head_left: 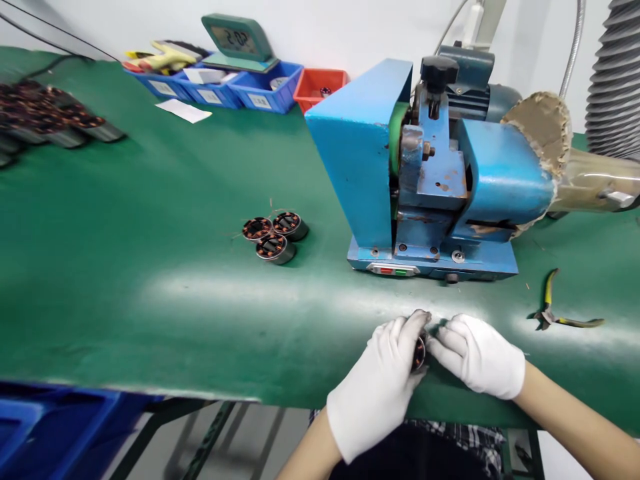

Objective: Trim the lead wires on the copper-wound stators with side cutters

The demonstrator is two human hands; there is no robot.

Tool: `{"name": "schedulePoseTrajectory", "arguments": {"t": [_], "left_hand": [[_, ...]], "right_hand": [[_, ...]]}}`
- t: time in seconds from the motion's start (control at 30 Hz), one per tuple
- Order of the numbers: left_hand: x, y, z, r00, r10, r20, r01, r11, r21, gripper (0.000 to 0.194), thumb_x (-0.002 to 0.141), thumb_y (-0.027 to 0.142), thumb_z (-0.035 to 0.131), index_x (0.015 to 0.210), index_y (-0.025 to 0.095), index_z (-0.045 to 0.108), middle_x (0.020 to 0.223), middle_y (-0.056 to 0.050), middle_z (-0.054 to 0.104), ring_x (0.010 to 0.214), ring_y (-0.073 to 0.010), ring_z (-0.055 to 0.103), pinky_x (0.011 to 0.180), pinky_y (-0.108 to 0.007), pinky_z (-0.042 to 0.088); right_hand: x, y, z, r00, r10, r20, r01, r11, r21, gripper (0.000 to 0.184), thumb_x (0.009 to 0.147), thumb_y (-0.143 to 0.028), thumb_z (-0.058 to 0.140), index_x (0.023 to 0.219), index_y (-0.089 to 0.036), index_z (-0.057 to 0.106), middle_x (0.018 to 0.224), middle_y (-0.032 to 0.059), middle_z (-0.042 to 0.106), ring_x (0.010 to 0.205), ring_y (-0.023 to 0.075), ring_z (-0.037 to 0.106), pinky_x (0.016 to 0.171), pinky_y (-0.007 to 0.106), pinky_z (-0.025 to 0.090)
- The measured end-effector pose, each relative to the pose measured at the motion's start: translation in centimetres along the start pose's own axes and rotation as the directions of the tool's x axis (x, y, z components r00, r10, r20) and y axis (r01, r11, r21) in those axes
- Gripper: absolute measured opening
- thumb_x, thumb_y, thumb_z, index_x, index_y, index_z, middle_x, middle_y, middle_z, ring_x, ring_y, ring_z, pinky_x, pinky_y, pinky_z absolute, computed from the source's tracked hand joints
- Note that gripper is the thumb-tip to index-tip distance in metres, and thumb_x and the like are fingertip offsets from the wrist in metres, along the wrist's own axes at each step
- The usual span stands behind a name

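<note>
My left hand point(383, 380), in a white glove, is wrapped round a motor stator point(419, 353) near the front edge of the green table. The stator is tipped so its copper-wound end faces right; the glove covers most of its body. Close against that end, my right hand point(475, 357), also gloved in white, has its fingers pinched together. What those fingertips hold, if anything, is too small to make out. Three more wound stators point(275, 248) stand together on the table to the left, with thin wire ends sticking out.
A blue belt grinding machine point(360, 147) stands just beyond my hands. Yellow-handled cutters point(549, 317) lie open at the right. Many stators point(65, 127) are piled at the far left. Blue bins point(270, 90), a red bin point(320, 87) and a digital clock point(237, 39) line the wall.
</note>
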State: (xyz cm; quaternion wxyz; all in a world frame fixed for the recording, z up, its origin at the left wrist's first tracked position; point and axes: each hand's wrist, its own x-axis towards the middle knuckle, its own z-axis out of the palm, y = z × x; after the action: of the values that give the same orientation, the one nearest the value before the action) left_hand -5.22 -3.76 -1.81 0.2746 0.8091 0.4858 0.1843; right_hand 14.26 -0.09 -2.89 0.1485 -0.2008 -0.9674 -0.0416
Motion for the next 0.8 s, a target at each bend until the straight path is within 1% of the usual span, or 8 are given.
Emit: {"name": "schedulePoseTrajectory", "arguments": {"t": [0.17, 0.33, 0.4, 0.5, 0.53, 0.63, 0.67, 0.8], "left_hand": [[0.1, -0.1, 0.0, 1.0, -0.026, -0.001, 0.026, 1.0, -0.004, 0.064, 0.078, 0.01, 0.052, 0.135, 0.023, 0.025, 0.116, -0.012, 0.056, 0.102, -0.0284, 0.058, 0.086, -0.046, 0.049], [0.2, 0.1, -0.2, 0.999, -0.042, 0.012, 0.042, 0.999, -0.02, 0.065, 0.075, 0.009, 0.056, 0.133, 0.022, 0.028, 0.114, -0.012, 0.056, 0.099, -0.028, 0.058, 0.085, -0.045, 0.049], [0.3, 0.2, -0.3, 0.998, -0.048, 0.029, 0.048, 0.999, -0.017, 0.062, 0.076, 0.008, 0.055, 0.131, 0.021, 0.03, 0.111, -0.012, 0.056, 0.095, -0.0272, 0.058, 0.082, -0.044, 0.049], [0.3, 0.2, -0.2, 0.998, -0.057, 0.018, 0.058, 0.998, -0.027, 0.061, 0.076, 0.009, 0.054, 0.131, 0.023, 0.03, 0.112, -0.011, 0.056, 0.096, -0.0269, 0.057, 0.083, -0.044, 0.049], [0.2, 0.2, -0.2, 0.998, -0.061, 0.012, 0.062, 0.998, -0.032, 0.062, 0.076, 0.009, 0.053, 0.131, 0.024, 0.03, 0.113, -0.011, 0.056, 0.099, -0.0272, 0.057, 0.084, -0.044, 0.048], [0.0, 0.2, -0.1, 0.998, -0.059, 0.002, 0.059, 0.997, -0.051, 0.063, 0.076, 0.007, 0.049, 0.134, 0.023, 0.028, 0.115, -0.012, 0.055, 0.102, -0.0271, 0.057, 0.087, -0.045, 0.048], [0.0, 0.1, -0.1, 0.998, -0.056, 0.004, 0.056, 0.997, -0.057, 0.064, 0.076, 0.006, 0.048, 0.134, 0.023, 0.027, 0.116, -0.012, 0.055, 0.102, -0.027, 0.056, 0.087, -0.045, 0.047], [-0.1, 0.1, 0.0, 0.998, -0.05, 0.03, 0.052, 0.997, -0.056, 0.068, 0.073, 0.002, 0.047, 0.134, 0.022, 0.025, 0.114, -0.011, 0.053, 0.099, -0.0261, 0.055, 0.086, -0.044, 0.048]], "right_hand": [[-1.8, -2.0, -0.3, 0.985, 0.166, 0.04, -0.165, 0.986, -0.011, 0.031, 0.089, -0.004, 0.033, 0.099, -0.01, 0.062, 0.064, 0.0043, 0.055, 0.054, 0.0157, 0.047, 0.049, 0.029, 0.036], [-4.1, -1.7, -2.1, 0.948, 0.318, 0.027, -0.313, 0.944, -0.106, 0.034, 0.084, 0.001, 0.034, 0.101, -0.013, 0.059, 0.066, 0.0049, 0.059, 0.054, 0.0174, 0.051, 0.051, 0.031, 0.039], [-4.5, -1.5, -3.5, 0.879, 0.469, -0.087, -0.476, 0.87, -0.131, 0.03, 0.085, -0.003, 0.041, 0.105, -0.017, 0.057, 0.076, 0.0072, 0.064, 0.062, 0.0195, 0.057, 0.057, 0.033, 0.045], [-3.3, -2.5, -5.2, 0.679, 0.662, -0.317, -0.695, 0.719, 0.015, 0.03, 0.085, -0.01, 0.052, 0.111, -0.023, 0.053, 0.093, 0.0084, 0.066, 0.079, 0.0217, 0.063, 0.073, 0.035, 0.049], [-2.5, -3.2, -5.4, 0.673, 0.67, -0.314, -0.681, 0.727, 0.09, 0.03, 0.085, -0.011, 0.051, 0.113, -0.024, 0.052, 0.095, 0.0076, 0.067, 0.081, 0.0209, 0.064, 0.074, 0.033, 0.049], [0.2, -5.3, -4.6, 0.799, 0.593, -0.104, -0.564, 0.797, 0.215, 0.028, 0.087, -0.012, 0.039, 0.11, -0.024, 0.051, 0.097, 0.0061, 0.07, 0.069, 0.018, 0.067, 0.06, 0.029, 0.05], [0.9, -5.8, -4.0, 0.802, 0.597, -0.015, -0.583, 0.789, 0.196, 0.027, 0.087, -0.013, 0.037, 0.108, -0.022, 0.052, 0.095, 0.0068, 0.071, 0.062, 0.0181, 0.067, 0.054, 0.03, 0.049], [2.0, -6.5, -1.6, 0.648, 0.727, 0.228, -0.751, 0.66, 0.031, 0.011, 0.087, -0.021, 0.045, 0.085, -0.02, 0.055, 0.065, 0.0035, 0.067, 0.042, 0.0182, 0.059, 0.041, 0.029, 0.039]]}}
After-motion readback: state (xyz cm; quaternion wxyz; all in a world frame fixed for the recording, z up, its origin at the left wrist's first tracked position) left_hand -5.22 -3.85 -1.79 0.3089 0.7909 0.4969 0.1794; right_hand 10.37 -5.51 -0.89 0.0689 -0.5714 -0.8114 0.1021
